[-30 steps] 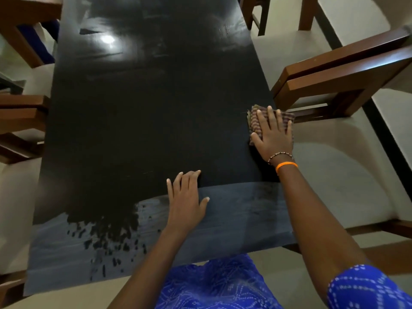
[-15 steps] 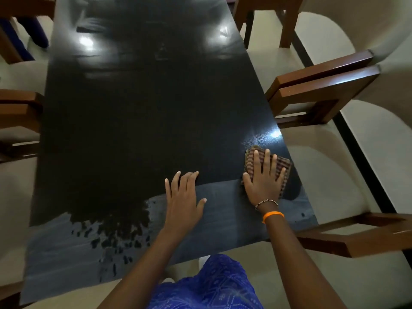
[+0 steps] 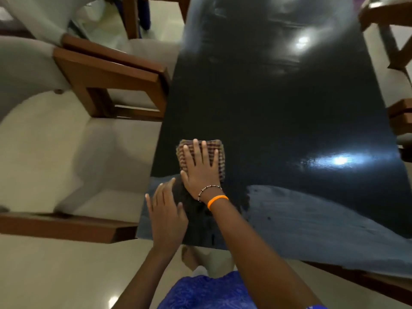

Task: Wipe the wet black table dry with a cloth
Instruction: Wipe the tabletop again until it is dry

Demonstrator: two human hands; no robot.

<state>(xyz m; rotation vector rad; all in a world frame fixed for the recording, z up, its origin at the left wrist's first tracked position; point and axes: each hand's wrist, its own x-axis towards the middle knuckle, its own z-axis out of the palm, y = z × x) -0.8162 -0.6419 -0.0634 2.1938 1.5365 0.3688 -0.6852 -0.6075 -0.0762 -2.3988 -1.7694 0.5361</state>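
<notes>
The long black table (image 3: 278,103) runs away from me, glossy and dark over most of its length. A duller, greyish band (image 3: 323,219) lies along its near edge. A folded brown striped cloth (image 3: 219,161) lies near the table's left edge. My right hand (image 3: 200,170) presses flat on the cloth with fingers spread straight. My left hand (image 3: 166,210) rests flat on the table's near left corner, just below the right hand.
A wooden armchair with pale cushions (image 3: 73,134) stands close against the table's left side, its arm (image 3: 107,72) near the edge. More wooden chair frames (image 3: 399,117) sit along the right side. Pale floor tiles (image 3: 55,275) lie below.
My right hand has slid the cloth from the table's right edge across to its left edge. My view has swung left, and my left hand now sits at the near left corner.
</notes>
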